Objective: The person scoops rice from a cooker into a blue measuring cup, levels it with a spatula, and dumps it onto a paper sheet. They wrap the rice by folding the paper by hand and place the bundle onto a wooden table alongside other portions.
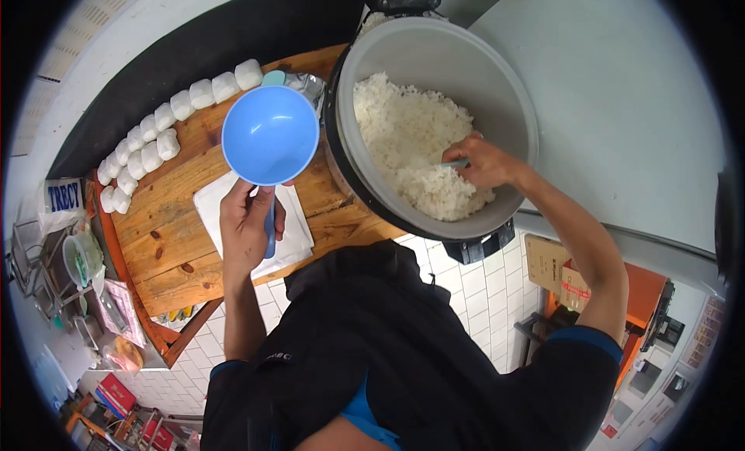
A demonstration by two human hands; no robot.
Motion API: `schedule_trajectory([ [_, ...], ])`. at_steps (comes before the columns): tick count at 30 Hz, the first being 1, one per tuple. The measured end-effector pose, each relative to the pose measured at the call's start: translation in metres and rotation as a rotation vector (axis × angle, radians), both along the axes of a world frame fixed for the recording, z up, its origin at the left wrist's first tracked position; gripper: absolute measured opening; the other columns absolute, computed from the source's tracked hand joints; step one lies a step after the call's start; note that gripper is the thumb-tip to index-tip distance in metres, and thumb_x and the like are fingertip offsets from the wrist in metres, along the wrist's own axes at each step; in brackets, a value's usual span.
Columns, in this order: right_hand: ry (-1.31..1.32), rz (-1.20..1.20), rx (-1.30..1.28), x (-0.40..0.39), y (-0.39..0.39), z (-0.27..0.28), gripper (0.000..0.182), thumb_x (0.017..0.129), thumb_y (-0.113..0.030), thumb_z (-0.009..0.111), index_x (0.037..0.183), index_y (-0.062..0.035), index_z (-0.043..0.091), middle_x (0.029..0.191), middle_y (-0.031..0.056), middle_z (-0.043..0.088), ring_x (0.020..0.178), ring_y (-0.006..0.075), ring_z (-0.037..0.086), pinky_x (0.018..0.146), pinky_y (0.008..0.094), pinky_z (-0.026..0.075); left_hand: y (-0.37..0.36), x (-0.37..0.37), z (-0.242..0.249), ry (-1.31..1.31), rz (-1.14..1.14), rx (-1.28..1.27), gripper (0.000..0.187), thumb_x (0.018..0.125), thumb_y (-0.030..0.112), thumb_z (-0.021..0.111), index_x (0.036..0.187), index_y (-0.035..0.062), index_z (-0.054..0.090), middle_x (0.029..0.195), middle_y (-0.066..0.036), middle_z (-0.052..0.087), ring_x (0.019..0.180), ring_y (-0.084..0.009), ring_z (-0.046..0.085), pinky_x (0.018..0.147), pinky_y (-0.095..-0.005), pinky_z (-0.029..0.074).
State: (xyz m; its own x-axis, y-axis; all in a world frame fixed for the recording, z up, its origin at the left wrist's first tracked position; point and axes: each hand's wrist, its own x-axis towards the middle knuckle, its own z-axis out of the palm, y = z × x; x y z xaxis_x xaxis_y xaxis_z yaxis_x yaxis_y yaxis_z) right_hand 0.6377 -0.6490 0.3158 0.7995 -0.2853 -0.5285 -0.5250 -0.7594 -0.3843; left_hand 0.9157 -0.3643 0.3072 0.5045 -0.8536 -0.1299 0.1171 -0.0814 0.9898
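My left hand is closed around the handle of a blue plastic ladle. Its round bowl faces up and looks empty, held above the wooden table. Inside the big rice cooker, my right hand grips a pale blue-green rice paddle. Only a short piece of the paddle shows; the rest is hidden by my fingers and the rice. Cooked white rice is heaped in the pot, mostly toward its left side. White paper sheets lie on the table below my left hand and the ladle.
Several white wrapped bundles stand in rows along the table's back left. Crumpled foil lies beside the cooker. A grey-white panel rises at the right. Bags and utensils crowd the far left; a cardboard box stands lower right.
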Motion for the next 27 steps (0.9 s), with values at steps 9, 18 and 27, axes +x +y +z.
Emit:
schedule_trajectory([
  [9,-0.343,-0.394,-0.185,-0.021,-0.027,0.084,0.026,0.085,-0.008,0.062,0.11,-0.0018,0.067,0.107,0.02,0.068,0.101,0.0316,0.065,0.085,0.0412,0.053,-0.103,-0.025,0.043,-1.102,-0.2,-0.101,0.018,0.094,0.005,0.047,0.106,-0.0027,0.058,0.084,-0.012,0.064,0.057,-0.0149,0.059,0.051,-0.0334,0.047],
  [18,-0.373,-0.171,-0.995,0.0,0.067,0.037,0.04,0.081,-0.002,0.058,0.121,-0.0013,0.058,0.101,0.0086,0.063,0.098,0.0245,0.062,0.077,0.0385,0.052,-0.178,-0.085,0.033,-0.043,-0.67,0.376,0.021,0.096,0.007,0.045,0.105,-0.0093,0.053,0.091,-0.012,0.057,0.065,-0.0147,0.053,0.051,-0.0322,0.047],
  [27,-0.433,-0.82,-0.318,-0.001,0.057,0.06,0.041,0.102,-0.022,0.043,0.083,0.0056,0.065,0.08,0.0315,0.063,0.078,0.0489,0.063,0.077,0.0532,0.05,-0.164,-0.086,0.007,-0.474,-0.482,0.073,0.022,0.088,0.004,0.048,0.105,-0.0087,0.055,0.079,-0.016,0.057,0.061,-0.0254,0.054,0.056,-0.037,0.048],
])
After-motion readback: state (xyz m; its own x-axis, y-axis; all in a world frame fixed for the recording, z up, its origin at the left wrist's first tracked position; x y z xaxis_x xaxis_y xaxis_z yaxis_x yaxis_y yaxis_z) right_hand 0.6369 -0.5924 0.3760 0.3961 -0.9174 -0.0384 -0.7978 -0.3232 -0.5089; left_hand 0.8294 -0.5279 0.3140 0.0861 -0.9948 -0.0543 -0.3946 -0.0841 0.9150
